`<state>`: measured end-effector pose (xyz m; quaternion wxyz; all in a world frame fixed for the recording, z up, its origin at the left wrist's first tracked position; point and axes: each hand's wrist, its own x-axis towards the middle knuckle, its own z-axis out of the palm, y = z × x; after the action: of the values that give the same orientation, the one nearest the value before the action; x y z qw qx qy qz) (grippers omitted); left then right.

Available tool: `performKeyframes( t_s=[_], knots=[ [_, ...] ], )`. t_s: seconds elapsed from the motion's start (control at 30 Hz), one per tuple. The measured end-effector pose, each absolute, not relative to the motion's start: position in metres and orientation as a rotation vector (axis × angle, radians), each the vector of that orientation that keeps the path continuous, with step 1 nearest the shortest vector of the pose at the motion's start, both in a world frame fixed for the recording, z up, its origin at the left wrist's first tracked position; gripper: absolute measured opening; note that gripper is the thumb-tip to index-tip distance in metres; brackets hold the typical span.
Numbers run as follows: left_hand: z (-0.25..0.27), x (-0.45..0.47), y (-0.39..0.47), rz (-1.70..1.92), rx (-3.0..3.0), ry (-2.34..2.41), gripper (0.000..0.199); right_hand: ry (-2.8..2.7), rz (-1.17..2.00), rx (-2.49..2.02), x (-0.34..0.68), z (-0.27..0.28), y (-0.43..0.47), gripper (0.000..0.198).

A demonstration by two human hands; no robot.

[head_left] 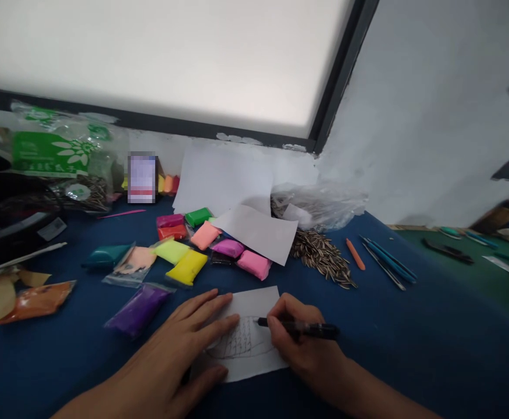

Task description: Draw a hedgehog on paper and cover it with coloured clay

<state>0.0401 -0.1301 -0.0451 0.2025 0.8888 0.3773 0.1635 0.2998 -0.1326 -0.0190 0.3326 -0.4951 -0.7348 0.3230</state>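
Your left hand (182,337), fingers spread wide, rests across a small white sheet of paper (260,362) on the blue table (394,343), while your right hand (309,356) grips a black pen (323,331), tip at a patterned line drawing (239,339) there.

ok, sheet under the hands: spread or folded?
Spread: the sheet lies flat, drawing exposed, left hand across its left side, right hand holding the pen over it. Can't tell if it's doubled underneath.
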Motion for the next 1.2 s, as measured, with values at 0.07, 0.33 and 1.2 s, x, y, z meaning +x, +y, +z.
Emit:
performKeyframes(
  t_s=[0.07, 0.33, 1.2],
  knots=[
    [-0.0451, 0.0405, -0.1293, 0.475, 2.474, 1.052, 0.058, -1.911, 0.819, -1.297, 0.3001, -0.0193, -0.1326, 0.021],
    [-0.0424, 0.0408, -0.1292, 0.429, 2.450, 1.076, 0.059, -1.894, 0.910, -1.315, 0.3010, -0.0188, -0.1336, 0.023],
    [-0.0488, 0.0396, -0.1293, 0.465, 2.428, 1.047, 0.061, -1.925, 0.927, -1.278, 0.3017, -0.0222, -0.1351, 0.019]
  ],
)
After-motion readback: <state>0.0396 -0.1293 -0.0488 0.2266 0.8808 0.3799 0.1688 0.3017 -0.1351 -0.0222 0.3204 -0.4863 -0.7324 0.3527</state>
